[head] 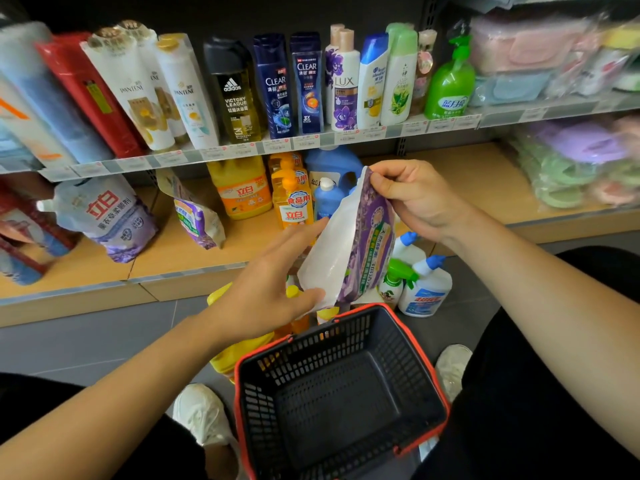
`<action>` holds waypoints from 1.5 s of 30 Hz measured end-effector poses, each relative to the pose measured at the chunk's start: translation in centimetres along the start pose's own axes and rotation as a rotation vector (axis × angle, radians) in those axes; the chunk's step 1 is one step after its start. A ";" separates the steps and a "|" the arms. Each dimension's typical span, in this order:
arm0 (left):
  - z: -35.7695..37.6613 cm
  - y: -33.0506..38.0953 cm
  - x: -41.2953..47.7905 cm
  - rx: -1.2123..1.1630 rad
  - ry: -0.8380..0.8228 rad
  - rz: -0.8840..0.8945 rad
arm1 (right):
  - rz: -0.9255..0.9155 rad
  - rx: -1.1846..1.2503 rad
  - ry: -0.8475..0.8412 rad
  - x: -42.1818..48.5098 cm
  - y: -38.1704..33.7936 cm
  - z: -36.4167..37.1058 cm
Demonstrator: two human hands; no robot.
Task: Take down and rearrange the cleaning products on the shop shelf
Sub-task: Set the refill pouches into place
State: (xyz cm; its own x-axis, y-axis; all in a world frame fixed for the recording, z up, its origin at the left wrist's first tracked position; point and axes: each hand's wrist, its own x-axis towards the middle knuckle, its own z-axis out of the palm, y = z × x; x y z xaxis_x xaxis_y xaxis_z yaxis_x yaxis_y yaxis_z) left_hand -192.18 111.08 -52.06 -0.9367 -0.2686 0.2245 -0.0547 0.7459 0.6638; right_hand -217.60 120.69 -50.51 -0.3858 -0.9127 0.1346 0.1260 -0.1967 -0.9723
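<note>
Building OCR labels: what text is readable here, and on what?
"PANTENE": white bottles
"adidas VICTORY LEAGUE": black bottle
"CLEAR": dark blue bottles
"LUX": purple-flowered bottle
"立白": orange detergent jug
"食品用": orange pump bottle
Too blurred to read: shelf price tags, held purple pouch

Pouch (349, 251) white back, purple floral front; basket (343, 396) black mesh, red rim; pump bottle (450, 81) green.
</note>
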 end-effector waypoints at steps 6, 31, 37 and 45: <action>2.0 0.7 -0.7 0.183 0.035 0.092 | 0.033 -0.012 -0.013 -0.2 0.0 0.8; -0.2 -5.2 0.2 -0.089 0.487 -0.262 | -0.055 -0.373 0.236 0.4 -1.9 0.0; 0.5 -7.8 1.7 -0.444 0.640 -0.452 | -0.080 -0.389 0.243 -0.3 -1.7 1.8; 8.6 -7.5 0.5 -0.599 -0.011 -0.704 | -0.036 -0.225 0.303 -1.0 -1.3 3.1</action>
State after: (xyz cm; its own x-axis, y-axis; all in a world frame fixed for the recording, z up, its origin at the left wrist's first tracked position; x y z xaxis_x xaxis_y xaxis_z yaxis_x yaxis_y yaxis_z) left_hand -195.21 110.54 -63.05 -0.7586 -0.5325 -0.3755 -0.4274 -0.0284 0.9036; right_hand -214.55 120.73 -48.82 -0.6434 -0.7528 0.1392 -0.0831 -0.1121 -0.9902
